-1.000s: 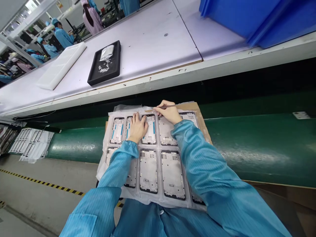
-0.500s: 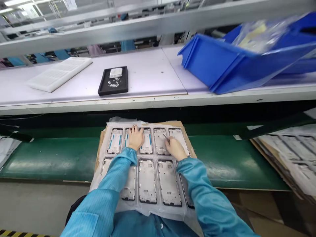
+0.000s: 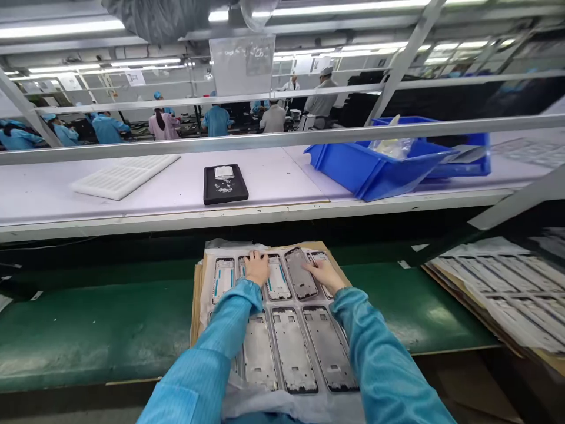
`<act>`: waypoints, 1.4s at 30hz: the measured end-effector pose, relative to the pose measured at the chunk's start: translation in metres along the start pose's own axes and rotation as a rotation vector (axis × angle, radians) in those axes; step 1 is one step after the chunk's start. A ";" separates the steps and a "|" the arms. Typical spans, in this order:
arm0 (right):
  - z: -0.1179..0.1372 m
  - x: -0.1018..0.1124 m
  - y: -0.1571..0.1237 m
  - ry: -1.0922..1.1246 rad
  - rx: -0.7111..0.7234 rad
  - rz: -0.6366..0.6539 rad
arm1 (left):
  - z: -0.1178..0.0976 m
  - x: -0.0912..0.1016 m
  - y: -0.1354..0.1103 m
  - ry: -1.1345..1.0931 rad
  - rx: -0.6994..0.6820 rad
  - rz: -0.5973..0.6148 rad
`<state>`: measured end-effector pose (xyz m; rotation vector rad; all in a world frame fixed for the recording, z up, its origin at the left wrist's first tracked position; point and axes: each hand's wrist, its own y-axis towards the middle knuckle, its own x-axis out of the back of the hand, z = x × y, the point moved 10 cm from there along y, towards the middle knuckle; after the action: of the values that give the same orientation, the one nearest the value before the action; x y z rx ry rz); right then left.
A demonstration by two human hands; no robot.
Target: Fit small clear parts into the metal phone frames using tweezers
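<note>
My left hand (image 3: 256, 267) lies flat with its fingers spread over the top row of metal phone mid-frames, touching a frame with blue strips (image 3: 278, 280). My right hand (image 3: 323, 274) reaches the lower right edge of a dark grey phone mid-frame (image 3: 301, 274), which stands tilted out of its recess. No thin pick shows in that hand. More mid-frames (image 3: 293, 350) fill the lower row of a clear plastic tray (image 3: 207, 294), partly hidden by my blue sleeves. The tray sits on a cardboard sheet (image 3: 197, 303).
A green belt (image 3: 97, 318) runs beneath the cardboard. Beyond it, a white bench (image 3: 273, 176) holds a white plastic tray (image 3: 126, 176), a black tray (image 3: 225, 184) with small parts and a blue bin (image 3: 375, 168). Stacked trays (image 3: 498, 288) lie at right. Co-workers (image 3: 216, 121) stand beyond.
The view has swung up and levelled. A mid-frame in the top row now stands tilted out of its recess. My right hand has moved down to it from the tray's far edge.
</note>
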<state>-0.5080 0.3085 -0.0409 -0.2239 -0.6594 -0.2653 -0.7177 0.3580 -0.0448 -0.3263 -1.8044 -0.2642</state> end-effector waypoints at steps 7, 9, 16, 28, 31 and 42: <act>0.036 -0.040 -0.008 -0.473 0.176 0.061 | 0.004 0.123 0.002 -0.148 -0.230 -0.282; 0.039 -0.053 -0.013 -0.552 0.224 0.111 | 0.036 0.182 0.021 -0.155 -0.168 -0.415; 0.040 -0.052 -0.040 -0.642 0.424 0.249 | 0.137 0.283 0.095 -0.040 0.176 -0.451; 0.015 -0.050 -0.059 -0.541 0.678 0.414 | 0.141 0.261 0.123 0.248 0.281 -0.202; 0.011 -0.051 -0.054 -0.555 0.733 0.347 | 0.136 0.261 0.120 0.290 0.273 -0.177; 0.000 -0.052 -0.056 -0.569 0.759 0.229 | 0.121 0.268 0.118 0.355 0.249 -0.131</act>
<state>-0.5652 0.2646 -0.0669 0.3706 -1.2368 0.2917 -0.8487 0.5326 0.1848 0.0169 -1.4876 -0.1732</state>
